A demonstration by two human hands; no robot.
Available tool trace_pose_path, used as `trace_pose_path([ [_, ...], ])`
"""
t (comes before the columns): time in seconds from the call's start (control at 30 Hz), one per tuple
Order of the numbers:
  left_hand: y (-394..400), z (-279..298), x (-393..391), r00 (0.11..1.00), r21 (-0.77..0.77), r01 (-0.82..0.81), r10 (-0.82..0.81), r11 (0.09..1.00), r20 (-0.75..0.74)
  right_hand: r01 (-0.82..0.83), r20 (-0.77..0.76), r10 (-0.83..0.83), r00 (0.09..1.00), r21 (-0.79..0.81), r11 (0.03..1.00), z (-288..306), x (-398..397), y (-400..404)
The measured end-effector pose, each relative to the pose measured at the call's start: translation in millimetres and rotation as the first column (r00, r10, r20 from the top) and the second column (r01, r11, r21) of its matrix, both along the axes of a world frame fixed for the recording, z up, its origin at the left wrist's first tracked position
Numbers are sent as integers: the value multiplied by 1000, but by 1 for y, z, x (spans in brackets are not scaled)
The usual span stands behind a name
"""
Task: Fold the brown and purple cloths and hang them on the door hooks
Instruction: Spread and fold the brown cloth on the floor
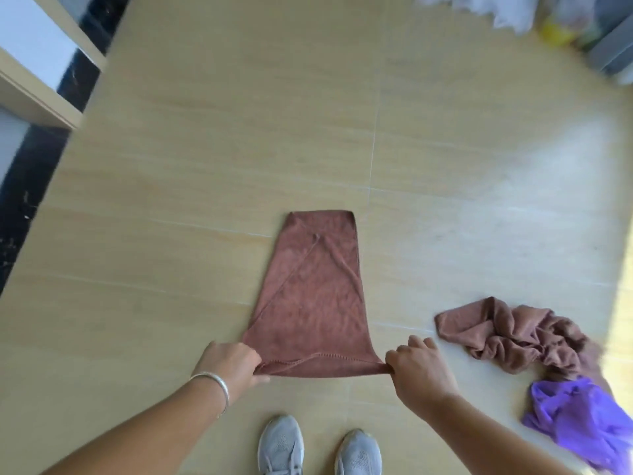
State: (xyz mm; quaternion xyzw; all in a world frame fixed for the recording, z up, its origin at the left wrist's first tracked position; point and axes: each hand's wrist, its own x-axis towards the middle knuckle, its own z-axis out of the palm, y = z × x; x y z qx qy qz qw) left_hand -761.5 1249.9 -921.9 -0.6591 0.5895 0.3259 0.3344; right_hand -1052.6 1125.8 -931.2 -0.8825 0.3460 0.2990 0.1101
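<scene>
Presently the left hand [230, 362] and right hand [419, 370] each pinch a near corner of the folded brown cloth [310, 296] spread on the floor [205, 166], with a crumpled brown cloth [513, 334] and purple cloth [579, 416] lying at four o'clock

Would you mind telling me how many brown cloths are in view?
2: a folded brown cloth flat on the floor, held by both hands, and a crumpled brown cloth to its right. None seem hidden.

Folded brown cloth [313, 296] flat on floor, crumpled brown cloth [513, 334], crumpled purple cloth [579, 419] beside it
</scene>
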Motion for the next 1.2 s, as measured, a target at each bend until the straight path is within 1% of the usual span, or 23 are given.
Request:
trace_pose_path([
  [0.07, -43, 41, 19, 1000, -25, 13, -12, 1000, 11, 47, 18, -46, 999, -57, 997, 41, 15, -42],
  [0.13, -89, 89, 39, 999, -94, 37, -34, 995, 36, 107, 33, -104, 994, -109, 988, 91, 33, -90],
  [0.27, -175, 193, 81, 995, -302, 70, -44, 951, 94, 222, 114, -202, 973, -204, 954, 204, 75, -176],
  [0.37, -232, 282, 106, 993, -442, 37, 16, 896, 115, 269, 205, -215, 955, -292, 918, 294, 102, -226],
  [0.47, -272, 360, 122, 992, -521, -50, 103, 852, 73, 311, 293, -203, 934, -392, 866, 367, 119, -263],
  [0.6, -301, 445, 141, 988, -555, -155, 115, 818, -106, 345, 374, -148, 915, -539, 769, 452, 125, -293],
  [0.67, -304, 471, 146, 990, -560, -137, 102, 817, -94, 344, 390, -120, 913, -576, 742, 478, 122, -298],
  [0.77, -298, 484, 147, 998, -608, -31, 62, 794, 29, 309, 404, -49, 913, -610, 730, 489, 111, -291],
  [0.87, -278, 468, 141, 997, -662, 61, -15, 747, 74, 251, 414, 18, 910, -586, 770, 468, 95, -270],
  [0.97, -243, 421, 131, 995, -671, 86, -35, 737, 89, 228, 448, -6, 894, -443, 867, 415, 74, -237],
  [1.03, -215, 382, 123, 995, -651, 95, -62, 753, 74, 208, 434, -39, 900, -350, 913, 373, 61, -210],
  [1.2, -140, 269, 94, 991, -534, 122, -137, 836, 11, 194, 331, -127, 935, -181, 964, 270, 32, -138],
])
